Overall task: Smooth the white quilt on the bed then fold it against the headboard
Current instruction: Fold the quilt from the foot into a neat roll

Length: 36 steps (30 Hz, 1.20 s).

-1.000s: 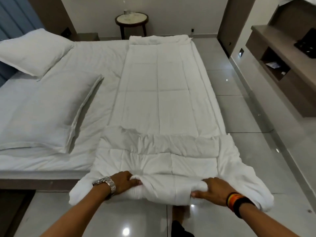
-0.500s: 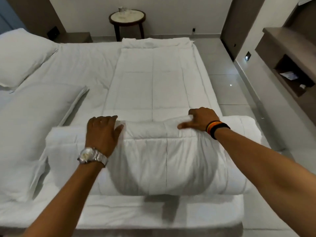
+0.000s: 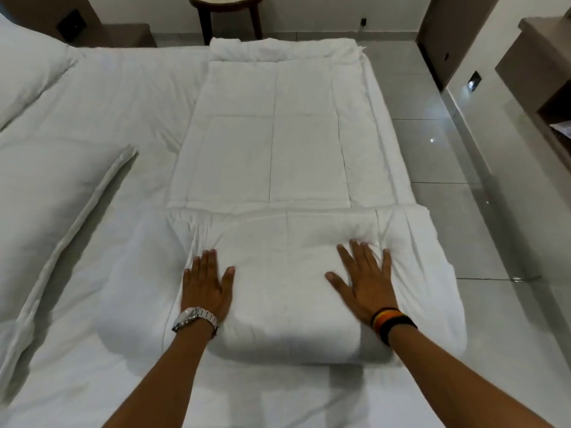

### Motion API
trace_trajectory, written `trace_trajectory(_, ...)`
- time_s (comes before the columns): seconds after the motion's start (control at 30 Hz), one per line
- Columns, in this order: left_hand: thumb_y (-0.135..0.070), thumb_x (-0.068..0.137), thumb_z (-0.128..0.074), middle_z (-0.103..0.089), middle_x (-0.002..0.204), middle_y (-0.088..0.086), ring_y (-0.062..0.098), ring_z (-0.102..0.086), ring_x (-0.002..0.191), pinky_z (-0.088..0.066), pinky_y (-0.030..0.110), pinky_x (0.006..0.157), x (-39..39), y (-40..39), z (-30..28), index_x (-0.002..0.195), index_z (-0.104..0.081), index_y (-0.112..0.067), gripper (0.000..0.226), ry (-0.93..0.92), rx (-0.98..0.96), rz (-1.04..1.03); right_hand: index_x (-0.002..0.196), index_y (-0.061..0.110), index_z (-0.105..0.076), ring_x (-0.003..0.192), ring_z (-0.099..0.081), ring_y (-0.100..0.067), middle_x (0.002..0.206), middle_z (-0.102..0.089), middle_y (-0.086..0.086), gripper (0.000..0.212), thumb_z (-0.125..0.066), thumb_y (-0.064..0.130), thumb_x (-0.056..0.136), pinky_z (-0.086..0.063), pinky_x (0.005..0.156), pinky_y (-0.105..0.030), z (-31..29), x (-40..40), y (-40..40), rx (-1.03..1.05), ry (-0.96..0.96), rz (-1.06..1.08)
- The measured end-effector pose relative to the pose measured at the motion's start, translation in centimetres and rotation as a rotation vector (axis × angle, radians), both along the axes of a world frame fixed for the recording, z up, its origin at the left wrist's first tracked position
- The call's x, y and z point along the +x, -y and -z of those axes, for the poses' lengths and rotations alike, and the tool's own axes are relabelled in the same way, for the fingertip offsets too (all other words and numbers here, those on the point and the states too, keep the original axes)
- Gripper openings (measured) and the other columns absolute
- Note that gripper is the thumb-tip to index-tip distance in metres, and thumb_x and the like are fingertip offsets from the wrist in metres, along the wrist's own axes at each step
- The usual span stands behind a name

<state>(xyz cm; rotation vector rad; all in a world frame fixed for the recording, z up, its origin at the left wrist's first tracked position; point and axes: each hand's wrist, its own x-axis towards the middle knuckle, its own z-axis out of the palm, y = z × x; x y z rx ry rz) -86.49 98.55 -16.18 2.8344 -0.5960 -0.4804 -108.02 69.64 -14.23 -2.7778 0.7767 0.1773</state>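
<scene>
The white quilt (image 3: 272, 156) lies as a long folded strip along the right side of the bed (image 3: 117, 125). Its near end is folded over into a thick pad, and its far end forms a small roll by the bed's far edge. My left hand (image 3: 206, 284), with a metal watch on the wrist, presses flat on the left part of that pad. On the right part rests my right hand (image 3: 364, 278), wearing dark and orange bands, fingers spread flat. Neither hand grips the fabric.
Two white pillows (image 3: 46, 211) lie on the left half of the bed. A round side table (image 3: 227, 4) stands past the far edge. Grey tiled floor (image 3: 463, 211) runs along the right, with a wooden shelf unit (image 3: 543, 72) at the wall.
The near end of the quilt, gripped off the bed's edge a second ago, has been folded onto the bed. Both hands let go and now press flat on the fold.
</scene>
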Motion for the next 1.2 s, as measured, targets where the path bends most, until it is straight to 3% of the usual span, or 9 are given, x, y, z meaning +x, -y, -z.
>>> trace_trajectory(0.1, -0.065, 0.096, -0.009, -0.009, 0.174, 0.008, 0.024, -0.005, 0.161, -0.002, 0.042, 0.131, -1.1, -1.6, -0.5, 0.166, -0.003, -0.016, 0.086, -0.003, -0.028, 0.051, 0.166, 0.031, -0.023, 0.162, -0.008, -0.02, 0.175, -0.015, -0.001, 0.092, -0.001, 0.084, 0.094, 0.008, 0.127, -0.059, 0.1, 0.9, 0.0, -0.018, -0.016, 0.013)
trace_trajectory(0.27, -0.061, 0.103, -0.023, -0.022, 0.172, 0.01, 0.031, -0.019, 0.159, -0.019, 0.053, 0.127, -7.4, -7.2, -2.4, 0.165, -0.016, -0.011, 0.08, 0.192, -0.225, 0.2, 0.165, 0.017, -0.028, 0.16, -0.019, -0.031, 0.174, -0.02, -0.011, 0.092, -0.028, 0.08, 0.098, -0.008, 0.126, -0.066, 0.8, -8.3, -7.5, -0.069, 0.236, 0.081)
trace_trajectory(0.43, -0.081, 0.091, -0.037, -0.011, 0.174, 0.012, 0.035, -0.009, 0.16, 0.003, 0.069, 0.122, -10.6, -9.5, 1.6, 0.166, -0.014, -0.018, 0.1, 0.335, -0.146, 0.339, 0.161, -0.005, -0.023, 0.156, -0.028, -0.036, 0.168, -0.028, -0.024, 0.133, -0.038, 0.097, 0.078, -0.005, 0.124, -0.071, 4.4, -8.5, -9.9, -0.167, 0.247, 0.096)
trace_trajectory(0.5, -0.092, 0.079, -0.042, -0.024, 0.17, 0.016, 0.037, -0.022, 0.157, 0.004, 0.068, 0.122, -9.0, -8.0, 2.9, 0.166, -0.015, -0.014, 0.12, 0.392, -0.129, 0.344, 0.158, -0.006, -0.031, 0.141, -0.048, -0.037, 0.152, -0.05, -0.026, 0.136, -0.038, 0.1, 0.074, -0.015, 0.123, -0.069, 5.3, -6.2, -8.5, -0.213, 0.295, 0.087)
trace_trajectory(0.57, -0.096, 0.072, -0.047, -0.053, 0.148, 0.022, 0.041, -0.05, 0.136, -0.017, 0.064, 0.123, -7.1, -5.8, 4.4, 0.162, -0.021, -0.006, 0.13, 0.444, -0.148, 0.311, 0.159, -0.003, -0.033, 0.108, -0.063, -0.037, 0.116, -0.066, -0.022, 0.135, -0.04, 0.1, 0.071, -0.033, 0.114, -0.061, 6.0, -4.1, -6.8, -0.245, 0.326, 0.07)
trace_trajectory(0.7, -0.084, 0.066, -0.06, -0.068, 0.084, 0.017, 0.035, -0.064, 0.075, -0.051, 0.047, 0.08, -4.3, -2.4, 4.1, 0.161, -0.024, -0.001, 0.131, 0.38, -0.109, 0.246, 0.16, 0.004, -0.034, 0.055, -0.063, -0.031, 0.068, -0.066, -0.011, 0.132, -0.051, 0.096, 0.067, -0.052, 0.064, -0.041, 5.1, -1.5, -5.0, -0.22, 0.235, -0.007)
trace_trajectory(0.8, -0.086, 0.073, -0.052, -0.075, 0.086, 0.018, 0.035, -0.071, 0.073, -0.053, 0.04, 0.07, -4.0, -2.2, 2.2, 0.166, -0.009, -0.015, 0.125, 0.184, 0.038, 0.253, 0.168, 0.024, -0.015, 0.063, -0.069, -0.03, 0.075, -0.073, -0.01, 0.132, -0.028, 0.103, 0.062, -0.047, 0.063, -0.038, 3.7, -1.6, -4.9, -0.137, -0.018, 0.015)
trace_trajectory(0.93, -0.083, 0.087, -0.041, -0.077, 0.111, 0.012, 0.03, -0.074, 0.096, -0.055, 0.038, 0.076, -6.5, -4.5, -1.1, 0.166, -0.015, -0.027, 0.1, 0.139, 0.19, 0.288, 0.165, 0.036, -0.022, 0.099, -0.072, -0.032, 0.109, -0.077, -0.009, 0.129, -0.02, 0.105, 0.056, -0.05, 0.091, -0.043, 1.2, -4.6, -6.9, -0.02, -0.067, 0.046)
trace_trajectory(1.2, -0.085, 0.087, -0.04, -0.077, 0.108, 0.004, 0.028, -0.073, 0.097, -0.048, 0.034, 0.071, -15.3, -12.1, -11.3, 0.142, -0.055, -0.033, 0.077, 0.166, 0.149, 0.345, 0.14, 0.046, -0.054, 0.093, -0.073, -0.023, 0.103, -0.078, 0.005, 0.109, -0.015, 0.108, 0.059, -0.043, 0.068, -0.033, -8.5, -13.5, -14.6, -0.009, 0.022, -0.028)
